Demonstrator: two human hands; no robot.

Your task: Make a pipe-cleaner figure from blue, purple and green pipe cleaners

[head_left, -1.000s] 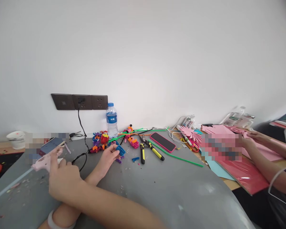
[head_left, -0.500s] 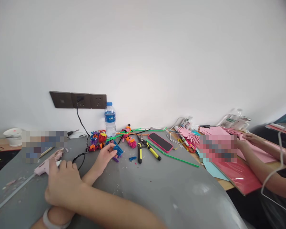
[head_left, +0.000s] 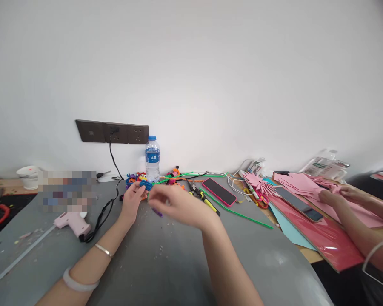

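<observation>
Between the fingertips of my left hand [head_left: 132, 200] is a small bent blue pipe-cleaner piece [head_left: 146, 185]. My right hand [head_left: 175, 205], blurred and with bent fingers, hovers just right of it. Whether it touches the piece or holds anything cannot be made out. A bit of purple pipe cleaner [head_left: 157, 212] shows below the hands. Behind them lie colourful pipe-cleaner figures [head_left: 131, 178], partly covered. The pink glue gun [head_left: 72, 222] rests on the grey table [head_left: 140, 259], left of my left forearm, touched by neither hand.
A water bottle [head_left: 152, 159] stands against the wall. Yellow-handled pliers [head_left: 209, 203], a phone [head_left: 219, 191] and a green pipe cleaner [head_left: 242, 214] lie to the right. The glue gun's black cord [head_left: 106, 212] runs to the socket. Another person's hands [head_left: 333, 197] handle pink paper.
My right hand has let go of the glue gun and moved right, beside the blue piece. My arms are no longer crossed. The glue gun now lies on the table.
</observation>
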